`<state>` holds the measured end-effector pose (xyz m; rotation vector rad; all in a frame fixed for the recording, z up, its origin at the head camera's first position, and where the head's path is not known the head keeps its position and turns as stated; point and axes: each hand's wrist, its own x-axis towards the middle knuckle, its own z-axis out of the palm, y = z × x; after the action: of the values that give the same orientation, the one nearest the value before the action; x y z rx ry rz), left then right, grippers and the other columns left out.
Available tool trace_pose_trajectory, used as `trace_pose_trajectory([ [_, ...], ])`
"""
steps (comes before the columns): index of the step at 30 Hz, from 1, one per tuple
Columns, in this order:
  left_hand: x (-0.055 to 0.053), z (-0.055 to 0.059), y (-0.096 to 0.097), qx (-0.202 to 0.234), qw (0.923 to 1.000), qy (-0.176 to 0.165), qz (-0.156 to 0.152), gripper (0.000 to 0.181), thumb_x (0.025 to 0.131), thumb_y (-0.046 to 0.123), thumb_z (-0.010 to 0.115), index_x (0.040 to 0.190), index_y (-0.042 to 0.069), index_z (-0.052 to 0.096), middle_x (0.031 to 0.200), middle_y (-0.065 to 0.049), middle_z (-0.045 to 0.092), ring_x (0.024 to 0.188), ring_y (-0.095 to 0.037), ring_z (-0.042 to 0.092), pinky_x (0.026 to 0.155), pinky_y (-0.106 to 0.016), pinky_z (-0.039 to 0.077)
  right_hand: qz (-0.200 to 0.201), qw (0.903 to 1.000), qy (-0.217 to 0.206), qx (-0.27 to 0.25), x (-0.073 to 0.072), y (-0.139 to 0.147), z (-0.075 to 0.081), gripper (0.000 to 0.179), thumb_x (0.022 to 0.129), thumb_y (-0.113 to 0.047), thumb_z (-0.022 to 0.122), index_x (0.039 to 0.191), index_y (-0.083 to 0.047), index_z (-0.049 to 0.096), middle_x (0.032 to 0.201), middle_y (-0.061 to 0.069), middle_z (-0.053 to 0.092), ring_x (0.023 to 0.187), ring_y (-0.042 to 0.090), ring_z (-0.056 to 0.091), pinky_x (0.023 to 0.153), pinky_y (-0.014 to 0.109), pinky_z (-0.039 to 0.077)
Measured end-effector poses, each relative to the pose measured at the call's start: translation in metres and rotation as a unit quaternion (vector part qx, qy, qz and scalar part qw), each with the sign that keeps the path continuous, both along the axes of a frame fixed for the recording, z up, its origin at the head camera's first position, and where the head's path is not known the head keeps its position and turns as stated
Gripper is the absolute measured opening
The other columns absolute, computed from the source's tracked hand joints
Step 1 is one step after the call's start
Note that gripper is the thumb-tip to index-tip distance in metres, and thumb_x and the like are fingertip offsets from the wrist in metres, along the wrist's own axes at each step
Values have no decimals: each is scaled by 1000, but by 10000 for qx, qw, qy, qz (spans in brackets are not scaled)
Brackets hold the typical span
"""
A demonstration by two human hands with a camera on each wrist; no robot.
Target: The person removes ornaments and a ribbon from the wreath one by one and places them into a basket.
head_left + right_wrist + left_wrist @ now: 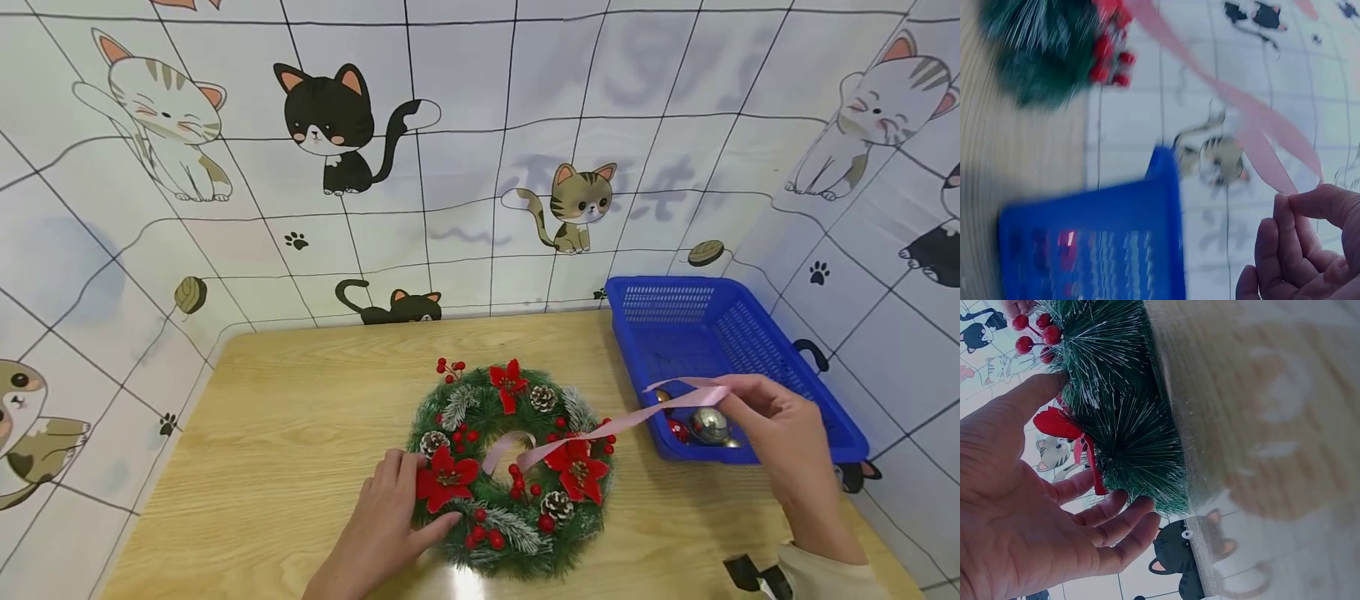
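A green wreath (517, 550) with red flowers, pine cones and berries lies flat on the table. At its left edge my left hand (393, 508) rests, thumb and fingers spread against the greenery; the left wrist view shows the fingers (1119, 528) loosely bent beside the wreath's needles (1129, 444). My right hand (776, 433) pinches a pink ribbon (637, 417) between thumb and fingertips, above the basket's near edge. The ribbon stretches from there down to the wreath's centre, where a loop of it shows. In the right wrist view the ribbon (1229, 94) is folded over near the pinch.
A blue plastic basket (622, 333) stands at the right on the wooden table (300, 417). Inside its near end lie a silver ball (708, 425), a red ball (678, 431) and other partly hidden ornaments. Cat-patterned cloth (465, 167) walls the back and sides.
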<state>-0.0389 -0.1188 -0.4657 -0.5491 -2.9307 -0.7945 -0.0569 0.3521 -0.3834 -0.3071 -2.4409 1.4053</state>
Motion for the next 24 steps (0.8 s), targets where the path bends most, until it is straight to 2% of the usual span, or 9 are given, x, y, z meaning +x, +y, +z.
trace_pose_trajectory([
  [5,-1,0,2,10,10000,32,-28,79,90,63,84,133,2,58,119,-7,51,104,-25,53,84,-48,48,-397,9982,-341,-300,-3,28,-5,11,104,-29,79,112,-23,82,97,-30,69,93,1,59,63,21,51],
  [8,-2,0,3,26,10000,28,-55,78,89,62,85,133,2,58,118,-7,51,103,-24,53,83,-47,48,-553,9962,-475,-472,-2,43,-9,8,103,-30,79,109,-26,82,96,-31,69,93,-1,58,62,19,52],
  [12,-3,0,5,21,10000,13,-83,79,89,62,85,132,2,59,117,-6,51,102,-23,53,82,-45,47,-807,9930,-535,-679,0,59,-13,6,104,-30,79,107,-26,82,95,-31,68,94,-2,56,67,12,49],
  [18,-4,0,4,61,9999,-42,-79,79,90,63,84,133,3,58,119,-6,50,103,-24,53,84,-47,48,-1190,9874,-597,-859,0,75,-16,10,104,-32,78,104,-24,83,90,-29,68,93,1,55,69,11,47],
  [21,-3,0,2,48,10000,-79,-1,79,89,63,85,134,3,58,120,-6,51,105,-24,53,85,-48,48,-1404,9844,-735,-768,-3,80,-17,11,104,-36,77,105,-26,82,91,-30,65,95,2,53,84,16,44],
  [24,-1,0,0,58,9999,-145,48,80,88,63,86,135,4,58,121,-5,51,106,-24,53,86,-48,48,-1689,9783,-858,-836,-6,86,-16,7,105,-39,75,104,-34,80,94,-31,60,98,1,49,109,30,39],
])
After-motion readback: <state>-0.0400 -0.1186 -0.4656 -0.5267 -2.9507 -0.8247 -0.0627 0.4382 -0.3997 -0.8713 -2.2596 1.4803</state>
